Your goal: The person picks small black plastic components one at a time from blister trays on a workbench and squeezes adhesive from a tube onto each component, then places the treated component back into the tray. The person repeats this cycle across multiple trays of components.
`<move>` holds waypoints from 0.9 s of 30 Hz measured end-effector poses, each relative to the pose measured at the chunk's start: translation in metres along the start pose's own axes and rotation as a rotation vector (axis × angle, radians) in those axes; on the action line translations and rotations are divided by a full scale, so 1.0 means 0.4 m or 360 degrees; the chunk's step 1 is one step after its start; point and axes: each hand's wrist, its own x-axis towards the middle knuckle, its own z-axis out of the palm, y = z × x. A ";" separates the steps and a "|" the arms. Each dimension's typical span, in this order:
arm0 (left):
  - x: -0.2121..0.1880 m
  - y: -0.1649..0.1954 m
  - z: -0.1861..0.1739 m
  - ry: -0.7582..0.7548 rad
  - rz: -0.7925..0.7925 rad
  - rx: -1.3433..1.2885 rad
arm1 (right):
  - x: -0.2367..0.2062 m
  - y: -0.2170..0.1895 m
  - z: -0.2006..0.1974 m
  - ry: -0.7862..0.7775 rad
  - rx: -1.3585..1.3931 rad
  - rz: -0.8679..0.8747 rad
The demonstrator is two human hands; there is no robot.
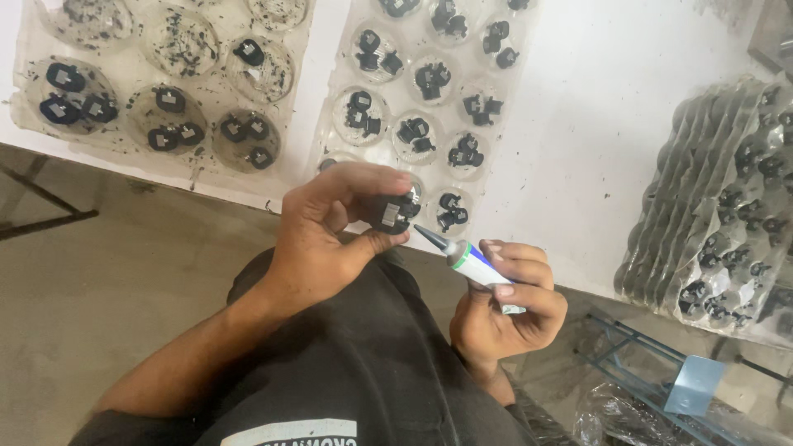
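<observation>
My left hand (330, 235) pinches a small black part with a metal tab (391, 213) between thumb and fingers, just off the white table's near edge. My right hand (505, 306) grips a white glue tube (472, 264) with a grey pointed nozzle. The nozzle tip sits right beside the black part, nearly touching it. Behind the hands lies a clear plastic blister tray (388, 161) whose round pockets hold more black parts.
A second, dirtier blister tray (132, 70) with a few black parts lies at the table's left. A stack of filled trays (727, 206) stands at the right. The white table (595, 124) ends close to my lap; a blue metal frame (661, 363) and plastic wrap are below right.
</observation>
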 end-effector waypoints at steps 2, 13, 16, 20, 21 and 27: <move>-0.005 -0.009 0.002 0.0053 -0.0019 0.0023 | 0.001 -0.002 0.006 -0.0019 0.0022 0.0018; -0.021 -0.016 0.001 0.0148 -0.0068 0.0126 | 0.017 -0.003 0.016 -0.0235 -0.0247 -0.0211; -0.022 -0.018 0.000 0.0140 -0.0094 0.0112 | 0.023 0.003 0.014 -0.0248 -0.0226 -0.0232; -0.020 -0.019 -0.003 0.0129 -0.0160 0.0098 | 0.023 0.015 0.016 -0.0207 -0.0217 -0.0257; -0.019 -0.020 -0.004 0.0126 -0.0168 0.0090 | 0.023 0.016 0.015 -0.0207 -0.0222 -0.0260; -0.016 -0.019 -0.007 0.0110 -0.0178 0.0073 | 0.017 0.020 0.015 -0.0179 -0.0190 -0.0262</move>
